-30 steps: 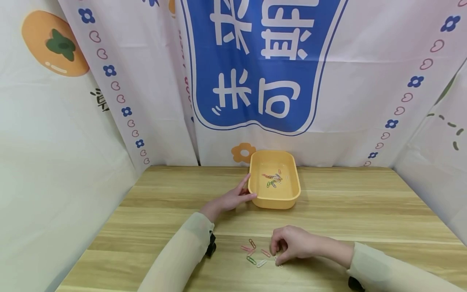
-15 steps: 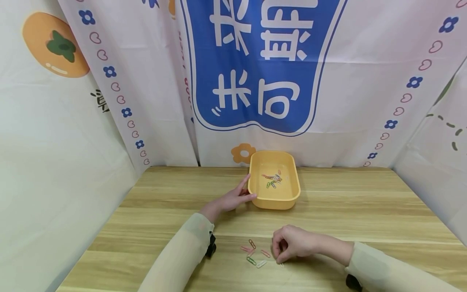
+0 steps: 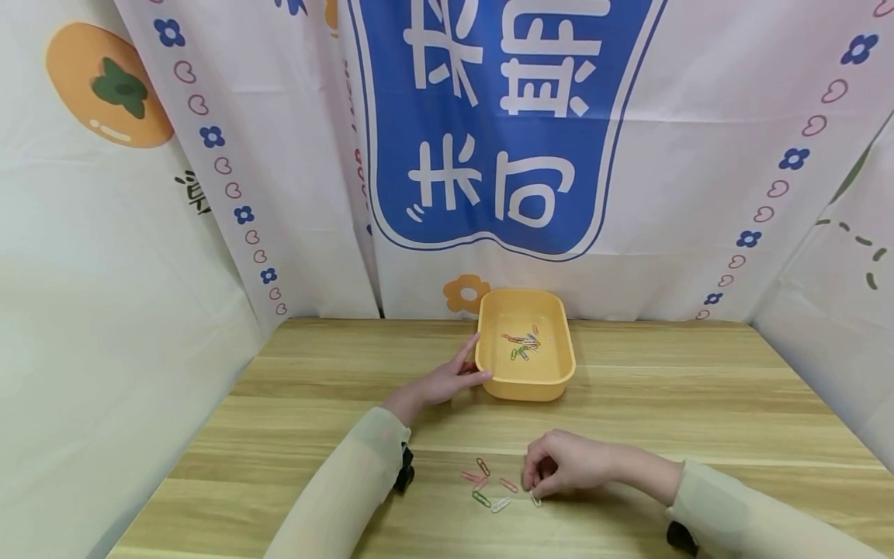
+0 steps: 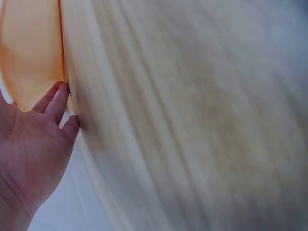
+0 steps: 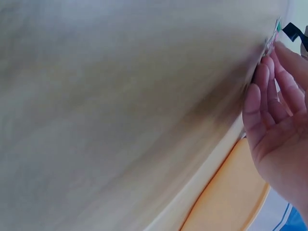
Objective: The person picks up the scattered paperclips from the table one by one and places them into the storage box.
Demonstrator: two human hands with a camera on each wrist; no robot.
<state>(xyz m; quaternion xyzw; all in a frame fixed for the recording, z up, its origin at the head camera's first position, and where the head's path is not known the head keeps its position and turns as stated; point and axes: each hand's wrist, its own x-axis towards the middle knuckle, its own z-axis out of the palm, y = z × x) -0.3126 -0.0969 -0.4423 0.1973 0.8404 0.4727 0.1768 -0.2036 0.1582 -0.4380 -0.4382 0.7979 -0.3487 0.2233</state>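
Note:
My right hand (image 3: 571, 461) is low over the table, pinching a white paper clip (image 3: 535, 499) between thumb and fingertips. In the right wrist view its fingers (image 5: 263, 79) curl close to the wood. Left of it lie loose paper clips: a green one (image 3: 481, 498), a white one (image 3: 500, 505), a brown one (image 3: 483, 466) and several pink ones (image 3: 508, 485). Further back, my left hand (image 3: 441, 383) rests spread against the left side of a yellow plastic bin (image 3: 527, 390), fingers fairly straight. Inside the bin is a small pile of coloured paper clips (image 3: 525, 344).
The wood-grain table (image 3: 300, 435) reaches back to a white printed curtain (image 3: 670, 279), and the bin stands close to it. White cloth walls close off the left and right sides. Dark wrist straps (image 3: 403, 470) show at both sleeves.
The right fingers have closed on the white paper clip, which now shows tilted out from under the thumb. The left hand and the bin have stayed in place.

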